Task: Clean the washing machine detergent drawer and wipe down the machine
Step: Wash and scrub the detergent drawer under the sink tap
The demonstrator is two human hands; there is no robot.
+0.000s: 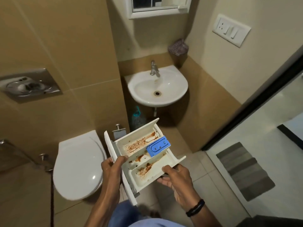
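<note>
**A:** What am I holding?

**B:** You hold a white plastic washing machine detergent drawer [144, 154] in both hands, out in front of you in a small beige-tiled bathroom. Your left hand [113, 167] is closed around its front panel end, thumb on the inner wall. Your right hand [177, 179] grips the opposite long edge, fingers curled under, thumb on the rim. A black band [196, 208] sits on that wrist.

**A:** What state is the drawer in?

**B:** It is open side up, tilted. Brown stains and crumbly residue mark all three compartments. A blue plastic rectangular insert [158, 145] sits in the middle one, between your hands and a little beyond them.

**A:** What surrounds me?

**B:** Ahead, well beyond your hands, a white ceramic corner basin [172, 84] with a chrome tap [154, 68] hangs on the wall. Left of your left hand, a white wall-hung toilet with its lid closed [78, 164]. Right of your right hand, a grey striped floor mat [244, 171].
</note>
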